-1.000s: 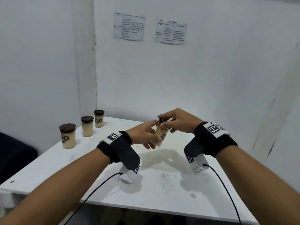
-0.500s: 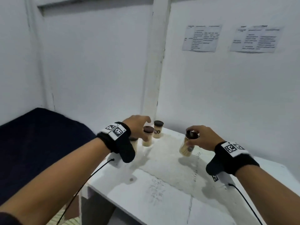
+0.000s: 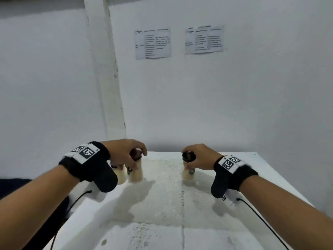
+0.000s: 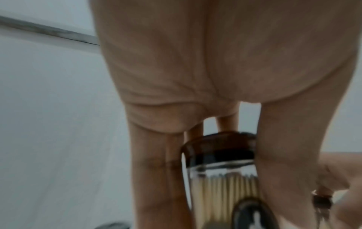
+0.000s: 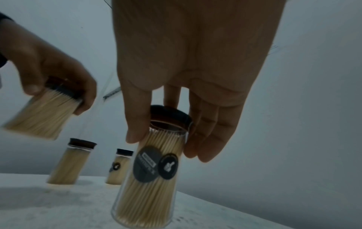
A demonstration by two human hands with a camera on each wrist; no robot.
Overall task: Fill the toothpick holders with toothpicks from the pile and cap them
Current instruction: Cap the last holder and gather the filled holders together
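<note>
We see our right hand (image 3: pixel 199 156) reaching down from above, thumb and fingers curled round the dark cap of a full toothpick jar (image 5: pixel 150 173) that leans on the white table (image 3: pixel 162 204); our left hand (image 3: pixel 124 152) arches over a second capped jar (image 3: pixel 136 170), fingers clasping its top. Two more capped jars (image 5: pixel 67 162) stand behind on the table.

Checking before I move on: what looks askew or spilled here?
Nothing spilled. Both held holders tilt: the left hand grips one off the table; the right hand holds another.
</note>
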